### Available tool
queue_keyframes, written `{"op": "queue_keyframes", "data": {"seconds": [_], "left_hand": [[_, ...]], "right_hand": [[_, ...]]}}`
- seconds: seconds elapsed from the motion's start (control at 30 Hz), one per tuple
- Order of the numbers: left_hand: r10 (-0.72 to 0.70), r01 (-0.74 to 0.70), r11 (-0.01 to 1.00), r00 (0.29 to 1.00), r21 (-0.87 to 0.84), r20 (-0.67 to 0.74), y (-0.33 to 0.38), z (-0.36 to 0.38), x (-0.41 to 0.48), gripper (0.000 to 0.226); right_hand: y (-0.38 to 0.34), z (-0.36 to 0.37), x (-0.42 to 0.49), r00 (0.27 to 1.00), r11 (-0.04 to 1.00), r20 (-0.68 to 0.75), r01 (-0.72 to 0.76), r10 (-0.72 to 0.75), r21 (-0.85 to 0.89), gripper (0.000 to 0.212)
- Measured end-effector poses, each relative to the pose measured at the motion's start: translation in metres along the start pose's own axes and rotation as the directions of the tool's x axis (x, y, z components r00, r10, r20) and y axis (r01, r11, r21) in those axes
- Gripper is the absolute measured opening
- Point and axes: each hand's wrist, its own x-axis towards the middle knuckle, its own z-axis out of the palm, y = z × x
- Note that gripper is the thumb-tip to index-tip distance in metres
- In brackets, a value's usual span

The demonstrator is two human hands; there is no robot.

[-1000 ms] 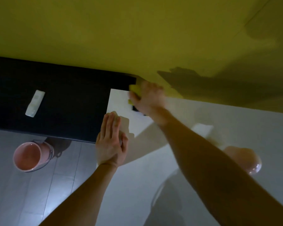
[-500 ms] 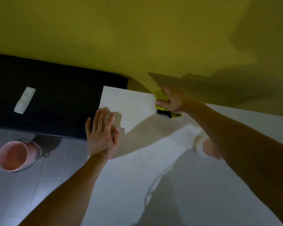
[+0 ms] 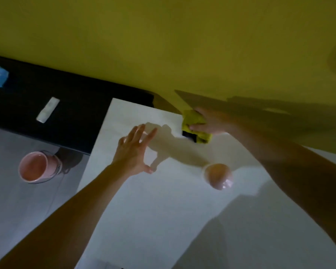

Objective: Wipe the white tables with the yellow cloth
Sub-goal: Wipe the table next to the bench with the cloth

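Head view, steeply down, perhaps tilted, close over the white table (image 3: 163, 220)

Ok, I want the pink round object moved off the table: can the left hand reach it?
Probably yes. The left hand is open and empty, and only bare table lies between it and the pink round object.

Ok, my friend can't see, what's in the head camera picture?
A person's right hand holds a yellow cloth on the far edge of a white table by a yellow wall. The left hand is spread open over the table, near a round pink thing; a pink bucket stands on the floor.
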Motion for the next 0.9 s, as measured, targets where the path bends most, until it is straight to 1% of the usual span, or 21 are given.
{"op": "queue_keyframes", "data": {"seconds": [0.03,0.1,0.17,0.2,0.23,0.3,0.33,0.4,0.43,0.5,0.53,0.63,0.7,0.77,0.8,0.9], "left_hand": [[-0.001,0.001,1.000,1.000,0.018,0.028,0.015,-0.003,0.008,0.159],[0.001,-0.007,0.996,0.998,0.089,0.064,0.038,0.000,0.020,0.164],[-0.010,0.000,0.987,0.998,0.163,0.061,0.048,0.006,0.025,0.165],[-0.020,0.008,0.984,0.998,0.177,0.063,0.050,0.007,0.027,0.165],[-0.025,0.011,0.983,0.997,0.181,0.075,0.050,0.006,0.027,0.165],[-0.039,0.024,0.983,0.996,0.182,0.079,0.051,0.004,0.026,0.167],[-0.052,0.037,0.982,0.996,0.183,0.078,0.053,0.002,0.027,0.167],[-0.073,0.054,0.982,0.992,0.179,0.103,0.055,0.001,0.026,0.166],[-0.079,0.059,0.981,0.991,0.185,0.104,0.055,0.001,0.026,0.166],[-0.073,0.052,0.979,0.992,0.196,0.103,0.053,-0.001,0.025,0.166],[-0.063,0.042,0.980,0.993,0.193,0.104,0.051,0.000,0.024,0.166],[-0.048,0.034,0.981,0.996,0.189,0.070,0.049,0.001,0.024,0.168],[-0.048,0.032,0.982,0.996,0.188,0.081,0.051,0.000,0.025,0.169],[-0.055,0.041,0.982,0.996,0.182,0.075,0.054,-0.002,0.025,0.169],[-0.050,0.035,0.984,0.995,0.176,0.081,0.056,-0.002,0.025,0.168],[-0.057,0.041,0.985,0.994,0.170,0.091,0.056,-0.004,0.024,0.168]], "right_hand": [[0.029,-0.001,-0.022,0.999,0.998,-0.014,-0.040,0.041,0.042,0.080],[0.075,0.002,-0.054,0.994,0.995,-0.063,-0.090,0.092,0.032,0.088],[0.088,0.013,-0.055,0.989,0.995,-0.111,-0.102,0.101,-0.006,0.092],[0.078,0.016,-0.044,0.988,0.995,-0.121,-0.096,0.094,-0.011,0.090],[0.060,0.018,-0.028,0.991,0.998,-0.123,-0.057,0.053,-0.023,0.087],[0.013,0.025,0.012,0.986,0.994,-0.136,0.086,-0.094,-0.064,0.086],[-0.012,0.027,0.030,0.979,0.988,-0.144,0.135,-0.145,-0.080,0.087],[-0.046,0.031,0.055,0.971,0.982,-0.152,0.176,-0.185,-0.068,0.086],[-0.051,0.033,0.059,0.967,0.981,-0.166,0.189,-0.194,-0.044,0.084],[-0.030,0.032,0.041,0.961,0.981,-0.203,0.195,-0.187,0.020,0.080],[-0.007,0.029,0.023,0.964,0.983,-0.210,0.176,-0.161,0.053,0.077],[0.080,0.009,-0.050,0.985,0.993,-0.173,0.025,-0.005,0.114,0.074],[0.121,-0.006,-0.091,0.984,0.995,-0.164,-0.051,0.065,0.085,0.071],[0.124,-0.007,-0.092,0.978,0.998,-0.196,-0.059,0.064,0.032,0.069],[0.111,-0.003,-0.079,0.978,0.999,-0.203,-0.037,0.040,0.017,0.070],[0.034,0.020,-0.005,0.963,0.984,-0.202,0.169,-0.178,-0.064,0.075]]}}
